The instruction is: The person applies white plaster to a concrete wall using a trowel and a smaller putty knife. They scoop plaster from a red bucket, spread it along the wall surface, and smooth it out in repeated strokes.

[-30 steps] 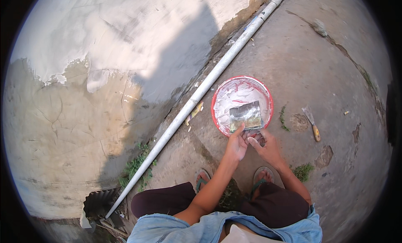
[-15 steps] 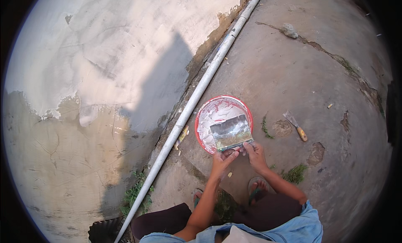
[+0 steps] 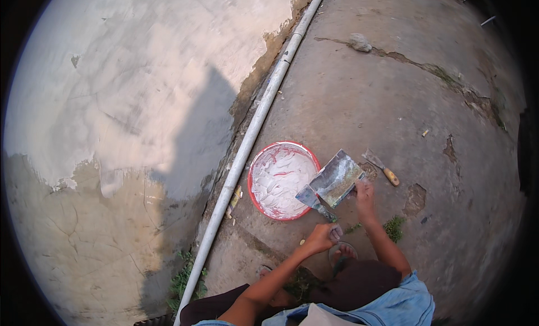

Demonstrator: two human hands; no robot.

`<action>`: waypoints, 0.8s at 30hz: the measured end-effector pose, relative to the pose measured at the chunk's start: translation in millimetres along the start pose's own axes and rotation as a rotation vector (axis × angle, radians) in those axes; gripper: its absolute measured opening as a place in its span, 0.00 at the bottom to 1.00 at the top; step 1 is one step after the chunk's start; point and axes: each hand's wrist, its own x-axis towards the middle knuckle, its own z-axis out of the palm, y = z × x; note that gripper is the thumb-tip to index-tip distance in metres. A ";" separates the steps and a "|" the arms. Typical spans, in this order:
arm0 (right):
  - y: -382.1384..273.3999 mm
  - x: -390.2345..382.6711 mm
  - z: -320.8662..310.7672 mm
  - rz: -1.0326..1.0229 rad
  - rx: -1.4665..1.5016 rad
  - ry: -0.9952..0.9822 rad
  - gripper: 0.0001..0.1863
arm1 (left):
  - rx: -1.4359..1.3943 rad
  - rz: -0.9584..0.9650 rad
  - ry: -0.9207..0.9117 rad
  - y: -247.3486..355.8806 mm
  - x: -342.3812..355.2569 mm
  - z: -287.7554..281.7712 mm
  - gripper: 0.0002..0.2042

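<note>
My left hand (image 3: 324, 236) is closed on the handle of a putty knife (image 3: 307, 198), whose wide blade overlaps the right edge of a red-rimmed bucket (image 3: 256, 199) of white paste (image 3: 281, 177). My right hand (image 3: 364, 195) grips a rectangular metal plate (image 3: 337, 177) stained dark and white, held at a slant just right of the bucket, close to the blade. A second scraper (image 3: 387, 172) with a worn wooden handle lies on the concrete ground to the right of the plate.
A long white pipe (image 3: 241, 152) runs diagonally along the foot of a patchily coated wall (image 3: 112, 118). The cracked concrete (image 3: 460, 214) has a stone (image 3: 359, 42) and small weeds (image 3: 394, 229). My feet (image 3: 343, 252) are below the bucket.
My hands have parted: the right has carried the plate off the bucket and turned it, while the left now holds the putty knife beside it. The view has shifted.
</note>
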 end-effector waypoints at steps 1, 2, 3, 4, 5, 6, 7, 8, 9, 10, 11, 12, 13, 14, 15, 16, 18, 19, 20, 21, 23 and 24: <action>1.0 -1.4 1.7 0.009 0.017 -0.020 0.11 | 0.052 0.016 -0.010 1.6 -0.2 -0.7 0.11; 3.3 -2.4 3.1 0.018 0.032 -0.042 0.11 | 0.103 0.032 -0.018 2.2 -1.8 -2.8 0.11; 4.5 -3.9 5.1 0.027 0.048 -0.064 0.10 | 0.154 0.048 -0.026 2.5 -4.1 -5.6 0.12; 4.6 -5.6 8.8 0.041 0.042 -0.094 0.09 | 0.208 0.030 -0.031 0.2 -9.5 -7.6 0.11; 3.1 -7.2 12.1 0.051 0.031 -0.122 0.08 | 0.261 0.020 -0.037 -3.2 -16.4 -8.9 0.11; 1.5 -9.1 16.1 0.061 0.020 -0.151 0.07 | 0.313 0.008 -0.042 -6.9 -22.7 -12.5 0.11; -1.5 -11.8 21.4 0.079 0.036 -0.182 0.08 | 0.345 -0.062 -0.138 -7.8 -29.2 -21.3 0.13; -5.7 -14.5 25.8 0.095 0.048 -0.210 0.08 | 0.376 -0.127 -0.237 -8.0 -35.7 -31.6 0.14; -8.5 -16.2 28.0 0.112 0.060 -0.238 0.08 | 0.407 -0.194 -0.335 -7.7 -41.2 -39.2 0.16; -10.0 -16.8 28.9 0.148 0.060 -0.294 0.09 | 0.204 -0.098 -0.219 -4.7 -50.0 -43.2 0.19; -10.4 -17.3 30.1 0.183 0.060 -0.350 0.10 | 0.002 -0.003 -0.105 -0.6 -61.4 -44.8 0.21; -10.9 -17.9 31.9 0.219 0.060 -0.406 0.11 | -0.200 0.093 0.010 4.3 -67.5 -45.3 0.24; -10.9 -20.4 36.6 0.307 0.177 -0.421 0.11 | -0.186 0.121 0.134 8.3 -68.8 -44.5 0.26; -11.4 -23.7 44.3 0.395 0.295 -0.435 0.11 | -0.171 0.149 0.257 12.0 -69.1 -43.6 0.27; -11.0 -27.2 51.9 0.482 0.414 -0.447 0.12 | -0.155 0.176 0.379 13.8 -68.5 -42.9 0.29; -8.4 -31.5 58.8 0.576 0.460 -0.457 0.11 | -0.161 0.168 0.444 13.6 -69.9 -41.7 0.28; -2.7 -36.6 69.4 0.748 0.547 -0.468 0.11 | -0.174 0.171 0.566 12.7 -66.7 -39.5 0.26; 0.3 -40.3 75.4 0.756 0.529 -0.450 0.11 | -0.278 0.162 0.586 11.8 -62.7 -38.4 0.24; 2.8 -44.7 82.1 0.766 0.512 -0.435 0.11 | -0.381 0.152 0.608 11.8 -59.6 -37.4 0.22; 4.7 -47.4 85.1 0.775 0.495 -0.420 0.11 | -0.484 0.142 0.627 11.9 -57.1 -37.4 0.21; 9.5 -50.2 83.5 0.758 0.441 -0.453 0.11 | -0.473 0.055 0.699 13.2 -58.6 -40.1 0.21; 11.9 -50.6 82.6 0.750 0.414 -0.469 0.10 | -0.506 0.010 0.700 -4.1 -57.1 -40.1 0.22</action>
